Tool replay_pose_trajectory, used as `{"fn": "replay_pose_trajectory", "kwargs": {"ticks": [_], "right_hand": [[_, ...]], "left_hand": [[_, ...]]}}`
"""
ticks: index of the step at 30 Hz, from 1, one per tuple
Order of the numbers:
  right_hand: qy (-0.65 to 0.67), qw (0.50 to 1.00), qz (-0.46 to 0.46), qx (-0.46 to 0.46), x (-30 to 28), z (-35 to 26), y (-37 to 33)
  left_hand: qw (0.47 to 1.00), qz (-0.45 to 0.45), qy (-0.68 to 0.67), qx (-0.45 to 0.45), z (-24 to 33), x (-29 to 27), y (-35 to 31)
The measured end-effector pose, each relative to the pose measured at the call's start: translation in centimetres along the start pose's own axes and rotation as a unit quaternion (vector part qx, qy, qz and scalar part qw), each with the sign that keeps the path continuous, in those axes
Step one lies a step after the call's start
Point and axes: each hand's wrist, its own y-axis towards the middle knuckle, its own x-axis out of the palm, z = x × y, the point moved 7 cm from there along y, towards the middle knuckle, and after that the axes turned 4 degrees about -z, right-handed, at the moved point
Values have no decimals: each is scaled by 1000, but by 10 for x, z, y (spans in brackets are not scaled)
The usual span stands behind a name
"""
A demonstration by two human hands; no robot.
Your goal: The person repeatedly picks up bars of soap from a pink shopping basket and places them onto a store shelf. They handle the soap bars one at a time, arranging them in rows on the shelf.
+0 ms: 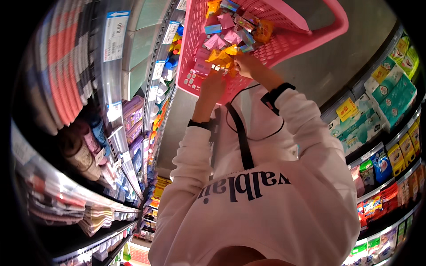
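Both my hands reach into a pink plastic shopping basket (pixel 284 48) at the top of the view. An orange packet (pixel 219 58) with a crinkled, shiny wrapper lies between them. My right hand (pixel 249 68) is closed, its fingers pinched at the packet's right side. Dim and slightly blurred, my left hand (pixel 213 85) is at the packet's lower left edge with its fingers curled toward it. Around them in the basket are pink packets (pixel 216 42), small blue boxes (pixel 213 29) and another orange packet (pixel 263 31).
Shelves with price tags (pixel 117 35) run close along my left, holding folded textiles (pixel 66 62) and rolled cloths (pixel 82 150). Shelves on the right hold green tissue packs (pixel 392 99) and bagged goods (pixel 377 206). A black strap (pixel 239 137) hangs over my clothing.
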Motion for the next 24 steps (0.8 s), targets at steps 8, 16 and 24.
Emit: {"fn": "replay_pose_trajectory", "kwargs": {"ticks": [8, 16, 24], "right_hand": [[124, 986, 59, 91, 34, 28, 24], [94, 978, 158, 95, -33, 38, 22], [-100, 967, 230, 36, -64, 41, 38]], "left_hand": [[1000, -8, -16, 12, -34, 47, 50], [996, 7, -86, -36, -85, 6, 76], [992, 106, -72, -3, -69, -14, 93]]}}
